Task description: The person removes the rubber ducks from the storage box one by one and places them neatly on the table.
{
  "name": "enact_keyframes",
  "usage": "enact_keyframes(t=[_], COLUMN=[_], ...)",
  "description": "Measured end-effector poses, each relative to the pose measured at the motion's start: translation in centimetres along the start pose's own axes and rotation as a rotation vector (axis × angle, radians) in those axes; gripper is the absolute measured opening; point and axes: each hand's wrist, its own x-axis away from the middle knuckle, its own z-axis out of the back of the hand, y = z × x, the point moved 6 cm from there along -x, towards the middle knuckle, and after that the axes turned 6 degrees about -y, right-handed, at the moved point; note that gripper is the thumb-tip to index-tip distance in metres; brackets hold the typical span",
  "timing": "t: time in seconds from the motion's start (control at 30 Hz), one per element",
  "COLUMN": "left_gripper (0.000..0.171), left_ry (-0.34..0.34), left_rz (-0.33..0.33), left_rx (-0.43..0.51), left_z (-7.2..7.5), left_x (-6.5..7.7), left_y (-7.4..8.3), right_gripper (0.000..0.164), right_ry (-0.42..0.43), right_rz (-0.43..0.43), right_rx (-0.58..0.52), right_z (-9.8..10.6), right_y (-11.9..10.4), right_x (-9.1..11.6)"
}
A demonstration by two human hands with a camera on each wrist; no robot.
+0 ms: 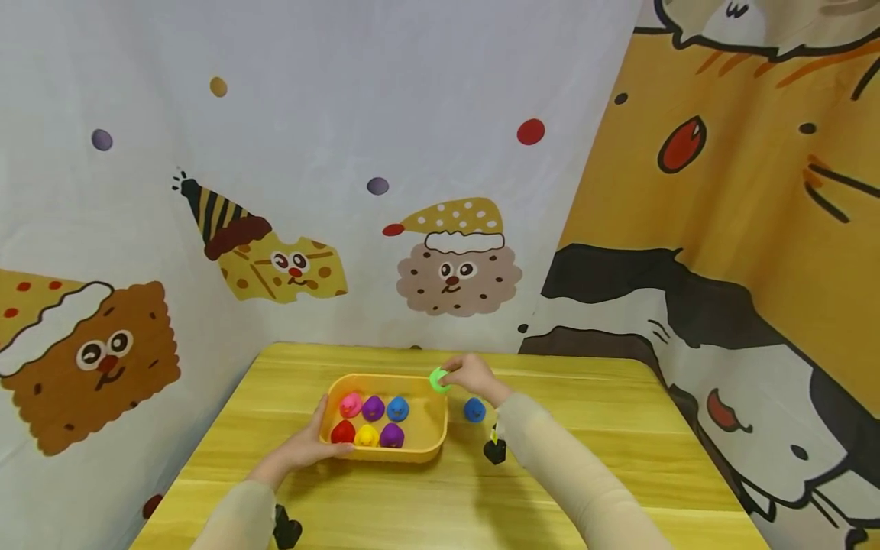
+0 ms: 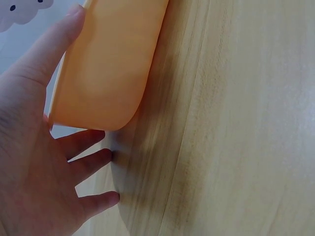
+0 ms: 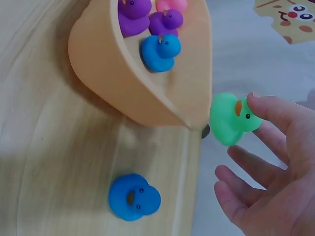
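Note:
My right hand (image 1: 476, 376) pinches a green rubber duck (image 3: 227, 119) between thumb and fingers, held up at the back right corner of an orange-yellow plastic bin (image 1: 385, 454). My left hand (image 1: 306, 446) grips the bin's left end, its thumb along the front rim and the fingers at the side. Two rows of rubber ducks fill the left part of the bin: a pink (image 1: 351, 404), a purple (image 1: 373, 408) and a blue duck (image 1: 397, 409) behind, a red (image 1: 343, 432), a yellow (image 1: 367, 436) and another purple duck (image 1: 392, 436) in front.
Another blue rubber duck (image 1: 474, 410) stands on the wooden table (image 1: 584, 458), just right of the bin. A cloth printed with cartoon figures (image 1: 412, 114) hangs behind and beside the table. Black wrist devices (image 1: 494, 451) show below both sleeves.

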Motion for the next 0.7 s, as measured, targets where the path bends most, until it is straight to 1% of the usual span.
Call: enact_keyframes(t=[0.2,0.43,0.7], left_gripper=[0.123,0.124,0.123], left_ry=[-0.002,0.0,0.005], left_rz=[0.004,0.005,0.001], left_rx=[0.0,-0.012,-0.02], left_z=[0.0,-0.1,-0.1], left_x=[0.1,0.2,0.4], left_y=[0.0,0.0,0.3], right_gripper=[0.032,0.031,0.032], right_ry=[0.009,0.032,0.037], right_rz=[-0.005,-0.031,-0.055], right_rx=[-0.006,-0.01,-0.07], right_z=[1.1,2.4,3.7], right_y=[0.8,1.7,2.5], right_x=[0.1,0.6,1.5])
